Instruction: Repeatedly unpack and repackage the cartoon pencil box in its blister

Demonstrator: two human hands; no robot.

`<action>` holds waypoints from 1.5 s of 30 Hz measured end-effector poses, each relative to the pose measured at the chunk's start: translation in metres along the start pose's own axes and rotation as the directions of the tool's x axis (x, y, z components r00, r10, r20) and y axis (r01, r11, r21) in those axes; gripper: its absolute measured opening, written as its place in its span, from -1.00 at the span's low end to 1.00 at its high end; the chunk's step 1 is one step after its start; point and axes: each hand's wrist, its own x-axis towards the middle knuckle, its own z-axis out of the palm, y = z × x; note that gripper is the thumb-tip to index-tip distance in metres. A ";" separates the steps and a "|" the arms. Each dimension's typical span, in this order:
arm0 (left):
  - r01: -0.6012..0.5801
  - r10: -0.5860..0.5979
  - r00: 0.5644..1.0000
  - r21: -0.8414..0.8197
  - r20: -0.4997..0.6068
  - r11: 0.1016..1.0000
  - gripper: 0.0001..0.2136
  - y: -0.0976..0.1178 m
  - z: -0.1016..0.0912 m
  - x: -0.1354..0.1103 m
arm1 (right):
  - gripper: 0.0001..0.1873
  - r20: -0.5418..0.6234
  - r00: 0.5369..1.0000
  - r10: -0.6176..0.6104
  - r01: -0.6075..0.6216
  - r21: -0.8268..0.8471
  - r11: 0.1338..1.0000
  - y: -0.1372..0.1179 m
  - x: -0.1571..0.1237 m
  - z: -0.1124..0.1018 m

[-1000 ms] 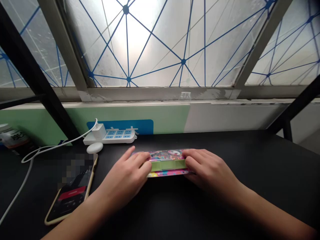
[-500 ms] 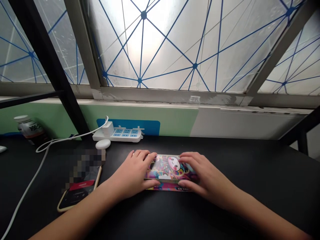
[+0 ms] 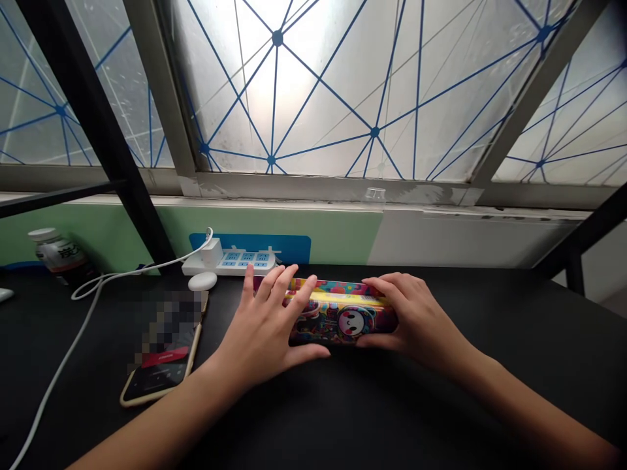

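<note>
A colourful box that looks like a pencil case (image 3: pixel 337 321), printed with a white cartoon face, rests on the black desk. Its yellow edge runs along the top, and a pink, patterned part shows behind it. At the case's right end, my right hand (image 3: pixel 416 320) grips it, thumb in front and fingers behind. Spread over the left end is my left hand (image 3: pixel 274 320), fingers stretched apart and thumb extended along the front. That hand hides the left end, so its contact there is unclear.
A phone (image 3: pixel 161 375) lies left of my left hand, near a white round object (image 3: pixel 202 281). Behind are a white power strip (image 3: pixel 247 260) with a plug and a white cable (image 3: pixel 63 352). A bottle (image 3: pixel 61 254) stands at the back left, beside a black post (image 3: pixel 110 150).
The case has turned from showing its flat printed face to showing its yellow edge and front. My left hand's fingers have spread; my right hand has moved slightly right and away from me.
</note>
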 end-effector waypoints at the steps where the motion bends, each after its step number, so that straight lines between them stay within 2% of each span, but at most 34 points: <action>1: 0.019 -0.019 1.000 -0.003 0.001 1.000 -0.26 -0.001 -0.002 0.001 | -0.28 -0.012 1.000 -0.022 0.021 -0.024 0.999 -0.004 -0.001 0.000; 4: 0.020 -0.020 0.996 0.005 0.085 1.000 -0.58 0.001 -0.007 0.002 | -0.61 0.005 0.996 -0.088 0.088 -0.077 0.993 -0.015 -0.004 0.001; 6: -0.016 0.013 0.988 0.018 0.154 1.000 -0.73 0.004 -0.009 0.002 | -0.74 0.041 0.992 -0.121 0.125 -0.102 0.987 -0.022 -0.005 0.003; 10: -0.078 0.068 0.975 0.042 0.210 0.996 -0.73 0.010 -0.011 0.001 | -0.80 0.096 0.982 -0.164 0.177 -0.143 0.974 -0.031 -0.007 0.000; 14: -0.062 0.053 0.950 0.020 0.307 0.998 -0.73 0.013 -0.015 0.002 | -0.80 0.125 0.975 -0.186 0.204 -0.153 0.967 -0.037 -0.008 -0.004; 20: -0.025 0.015 0.934 0.022 0.358 0.999 -0.66 0.016 -0.019 0.002 | -0.76 0.179 0.965 -0.193 0.219 -0.140 0.966 -0.038 -0.009 -0.002; 26: -0.018 0.014 0.937 0.008 0.349 1.000 -0.63 0.017 -0.011 0.000 | -0.57 0.188 0.954 -0.233 0.258 -0.122 0.958 -0.044 -0.011 0.013; 28: 0.001 0.016 0.945 -0.051 0.325 0.999 -0.54 0.014 -0.005 -0.002 | -0.47 0.206 0.952 -0.228 0.246 -0.067 0.967 -0.048 -0.011 0.018; 31: 0.046 0.003 0.949 -0.150 0.315 0.988 -0.25 0.008 0.006 -0.006 | -0.30 0.261 0.936 -0.238 0.243 0.014 0.970 -0.050 -0.010 0.024; 33: 0.102 -0.025 0.934 -0.201 0.357 0.974 -0.12 0.006 0.011 -0.010 | -0.22 0.316 0.914 -0.254 0.243 0.074 0.967 -0.048 -0.009 0.026; 35: 0.160 -0.056 0.909 -0.224 0.412 0.961 -0.09 0.005 0.014 -0.011 | -0.17 0.380 0.888 -0.258 0.218 0.146 0.965 -0.043 -0.008 0.024; 40: 0.248 -0.123 0.855 -0.189 0.503 0.950 -0.05 0.005 0.010 -0.008 | -0.28 0.506 0.844 -0.180 0.035 0.284 0.958 -0.013 -0.007 -0.002; 43: 0.264 -0.134 0.835 -0.175 0.533 0.948 -0.01 0.007 0.008 -0.005 | -0.46 0.601 0.794 -0.089 -0.098 0.272 0.957 0.006 -0.006 -0.022; 45: 0.259 -0.132 0.836 -0.171 0.532 0.951 0.00 0.009 0.008 -0.004 | -0.52 0.637 0.769 -0.058 -0.116 0.228 0.967 0.009 -0.003 -0.029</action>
